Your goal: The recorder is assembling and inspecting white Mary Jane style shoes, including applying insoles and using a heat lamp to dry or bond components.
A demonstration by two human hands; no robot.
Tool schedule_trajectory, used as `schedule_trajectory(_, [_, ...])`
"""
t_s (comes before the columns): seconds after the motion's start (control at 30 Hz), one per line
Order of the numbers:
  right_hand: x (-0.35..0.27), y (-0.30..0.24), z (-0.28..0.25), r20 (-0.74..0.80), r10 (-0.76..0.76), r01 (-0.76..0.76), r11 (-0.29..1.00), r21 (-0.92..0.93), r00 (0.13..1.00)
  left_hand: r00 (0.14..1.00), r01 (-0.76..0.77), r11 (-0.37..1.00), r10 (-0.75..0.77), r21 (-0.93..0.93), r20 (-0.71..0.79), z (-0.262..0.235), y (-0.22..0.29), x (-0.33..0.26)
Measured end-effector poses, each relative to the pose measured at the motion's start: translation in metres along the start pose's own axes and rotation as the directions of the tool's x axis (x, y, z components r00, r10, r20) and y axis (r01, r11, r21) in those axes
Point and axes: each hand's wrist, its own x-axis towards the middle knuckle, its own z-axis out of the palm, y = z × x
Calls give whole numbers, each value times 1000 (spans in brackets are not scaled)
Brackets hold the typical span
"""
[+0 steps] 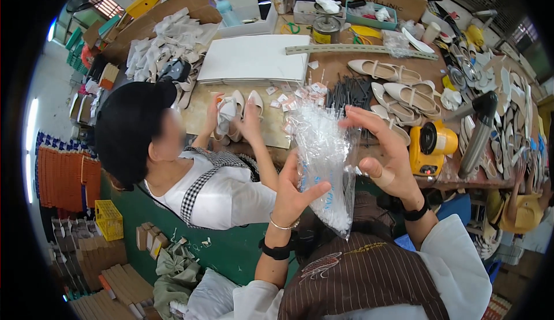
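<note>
A clear plastic bag full of small white pieces, perhaps plastic fasteners, hangs tilted in front of me. My left hand grips its left side, thumb across the front and fingers partly hidden behind. Beside the bag's upper right edge is my right hand, fingers spread and thumb held apart. Its fingertips are at the plastic; whether they press on it I cannot tell. Just beyond, on the bench, lie a pile of thin dark strips and several small printed tags.
To my left a co-worker in a black cap handles pale shoes. White sheets are stacked behind. On the right are beige flats, a yellow machine and an upright metal post. Cartons stand at lower left.
</note>
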Motion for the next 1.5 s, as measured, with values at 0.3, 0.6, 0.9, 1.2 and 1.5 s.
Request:
schedule_trajectory(0.3, [-32, -13, -7, -26, 52, -48, 993, 108, 998, 1000, -18, 998, 17, 59, 15, 8, 6, -27])
schedule_trajectory(0.6, [-58, -22, -15, 300, 242, -223, 970, -96, 923, 990, 133, 989, -136, 65, 39, 4, -2, -65])
schedule_trajectory(0.9, [-83, -17, -10, 762, 251, -506, 855, 115, 597, 900, 345, 911, -390, 226, 196, -7, -7, -113])
schedule_trajectory(1.2, [-107, -10, 24, 741, 536, -724, 683, -98, 405, 932, 292, 939, -321, 180, 166, -7, -17, -127])
schedule_trajectory(1.5, [-106, -14, 37, 584, 448, -628, 766, 139, 676, 988, 148, 958, -152, 247, -2, 10, -17, -120])
